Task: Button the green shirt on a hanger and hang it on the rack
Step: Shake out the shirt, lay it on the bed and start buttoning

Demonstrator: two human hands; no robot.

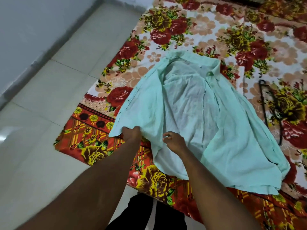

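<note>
A pale green shirt (191, 113) lies spread open and unbuttoned on a flowered blanket, collar at the far end and hem toward me. My left hand (131, 133) grips the lower corner of the shirt's left front panel, lifting it slightly. My right hand (174, 141) hovers over the inner hem just right of it, fingers loosely curled and holding nothing. A black hanger (272, 110) lies flat on the blanket to the right of the shirt, apart from it. No rack is in view.
The flowered blanket (232, 39) covers a bed whose edge runs diagonally from near right to far left. Pale tiled floor (49, 113) lies to the left, meeting a light wall (25, 30). My dark trousers show at the bottom.
</note>
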